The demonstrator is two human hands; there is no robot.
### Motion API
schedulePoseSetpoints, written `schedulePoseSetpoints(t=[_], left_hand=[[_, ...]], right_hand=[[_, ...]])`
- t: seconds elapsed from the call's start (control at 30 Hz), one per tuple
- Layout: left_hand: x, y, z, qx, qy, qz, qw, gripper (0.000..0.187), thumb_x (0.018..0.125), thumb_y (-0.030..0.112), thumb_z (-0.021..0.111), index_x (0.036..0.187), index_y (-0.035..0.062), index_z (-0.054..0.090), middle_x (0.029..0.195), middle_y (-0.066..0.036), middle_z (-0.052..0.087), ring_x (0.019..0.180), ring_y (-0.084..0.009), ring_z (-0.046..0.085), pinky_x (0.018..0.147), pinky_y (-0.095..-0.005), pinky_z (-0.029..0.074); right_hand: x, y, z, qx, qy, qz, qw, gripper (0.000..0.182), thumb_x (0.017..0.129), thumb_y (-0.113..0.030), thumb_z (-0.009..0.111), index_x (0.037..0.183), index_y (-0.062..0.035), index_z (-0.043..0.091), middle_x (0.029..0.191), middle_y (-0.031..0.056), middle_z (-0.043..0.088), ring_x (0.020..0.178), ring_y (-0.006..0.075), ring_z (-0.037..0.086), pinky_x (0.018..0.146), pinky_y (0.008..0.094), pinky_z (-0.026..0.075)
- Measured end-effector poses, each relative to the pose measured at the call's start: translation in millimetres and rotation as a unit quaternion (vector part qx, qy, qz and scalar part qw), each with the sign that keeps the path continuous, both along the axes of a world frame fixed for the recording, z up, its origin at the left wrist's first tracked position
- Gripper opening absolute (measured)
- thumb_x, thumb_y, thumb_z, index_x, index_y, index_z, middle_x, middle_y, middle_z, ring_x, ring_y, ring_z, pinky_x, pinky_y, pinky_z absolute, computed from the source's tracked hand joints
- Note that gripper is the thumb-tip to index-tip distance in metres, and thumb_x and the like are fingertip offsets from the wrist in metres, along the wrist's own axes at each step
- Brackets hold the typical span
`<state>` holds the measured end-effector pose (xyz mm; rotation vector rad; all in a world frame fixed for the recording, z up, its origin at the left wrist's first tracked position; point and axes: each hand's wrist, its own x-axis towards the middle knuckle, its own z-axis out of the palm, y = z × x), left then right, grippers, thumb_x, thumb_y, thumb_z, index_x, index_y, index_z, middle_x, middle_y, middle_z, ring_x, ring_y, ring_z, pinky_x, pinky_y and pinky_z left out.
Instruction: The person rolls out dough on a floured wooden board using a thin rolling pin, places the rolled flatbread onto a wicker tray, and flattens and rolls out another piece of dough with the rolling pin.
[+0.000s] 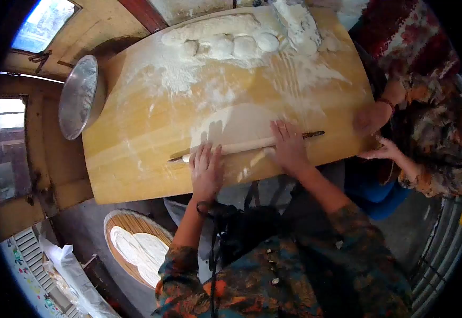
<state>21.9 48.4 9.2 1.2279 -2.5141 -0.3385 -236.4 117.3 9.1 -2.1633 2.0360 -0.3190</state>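
Note:
A round flat sheet of dough [241, 119] lies on the floured wooden board [130, 164], with its near edge wrapped around a thin rolling pin [316, 134]. The pin's dark ends stick out on both sides. My left hand [206, 167] rests on the left part of the wrapped pin, fingers stretched forward. On the right part lies my right hand [290, 147], its fingers also extended and laid over the roll. Both palms are near the board's front edge.
Several dough balls [244, 46] and a long dough piece [215, 27] sit at the back beside a floury bag [297, 26]. A metal bowl [80, 98] stands left. A co-worker's hands [373, 117] are at the right edge. Flat dough sheets [143, 254] lie on a round mat below.

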Motion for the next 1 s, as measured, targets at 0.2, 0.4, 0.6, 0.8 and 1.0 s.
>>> schedulePoseSetpoints(t=[0.2, 0.4, 0.6, 0.8, 1.0], left_hand=[[-11.1, -59.7, -25.8, 0.026, -0.121, 0.071, 0.990, 0.069, 0.084, 0.036, 0.062, 0.142, 0.0096, 0.037, 0.148, -0.015, 0.034, 0.139, -0.0329, 0.027, 0.113, -0.0526, 0.016], [-23.0, -130.1, -19.1, -0.008, -0.101, 0.110, 0.989, 0.072, 0.087, 0.039, 0.055, 0.145, 0.0039, 0.030, 0.151, -0.018, 0.029, 0.141, -0.0331, 0.023, 0.115, -0.0507, 0.013], [32.7, -51.2, -42.4, 0.059, -0.090, 0.073, 0.991, 0.077, 0.084, 0.040, 0.058, 0.145, 0.0020, 0.028, 0.151, -0.019, 0.028, 0.141, -0.0370, 0.022, 0.114, -0.0550, 0.011], [12.1, -264.7, -0.7, -0.096, -0.037, 0.187, 0.977, 0.056, 0.097, 0.035, 0.042, 0.144, 0.0061, 0.032, 0.141, -0.016, 0.043, 0.135, -0.0325, 0.034, 0.112, -0.0536, 0.016], [22.9, -299.2, -36.4, -0.019, -0.061, 0.142, 0.988, 0.049, 0.096, 0.036, 0.045, 0.137, 0.0072, 0.042, 0.135, -0.017, 0.047, 0.129, -0.0326, 0.040, 0.108, -0.0486, 0.028]], right_hand=[[-6.1, -58.3, -17.8, 0.014, 0.062, -0.041, 0.997, 0.066, 0.083, -0.033, 0.060, 0.136, 0.0006, 0.040, 0.139, 0.0194, 0.042, 0.130, 0.0375, 0.036, 0.110, 0.0521, 0.022], [-38.5, -114.1, -24.6, 0.007, 0.158, -0.022, 0.987, 0.064, 0.083, -0.032, 0.059, 0.138, -0.0065, 0.042, 0.144, 0.0153, 0.039, 0.135, 0.0341, 0.033, 0.111, 0.0547, 0.021], [-37.3, -71.2, -4.7, 0.030, 0.003, 0.075, 0.997, 0.060, 0.083, -0.033, 0.059, 0.134, -0.0037, 0.044, 0.135, 0.0205, 0.046, 0.131, 0.0379, 0.037, 0.107, 0.0540, 0.027], [-91.8, -234.5, 4.4, -0.154, -0.031, -0.048, 0.986, 0.050, 0.083, -0.022, 0.062, 0.126, -0.0009, 0.047, 0.125, 0.0182, 0.054, 0.112, 0.0357, 0.051, 0.097, 0.0441, 0.039], [-111.3, -240.8, -4.5, -0.107, 0.085, -0.044, 0.990, 0.056, 0.076, -0.022, 0.068, 0.123, -0.0002, 0.048, 0.116, 0.0180, 0.056, 0.110, 0.0341, 0.050, 0.093, 0.0446, 0.041]])
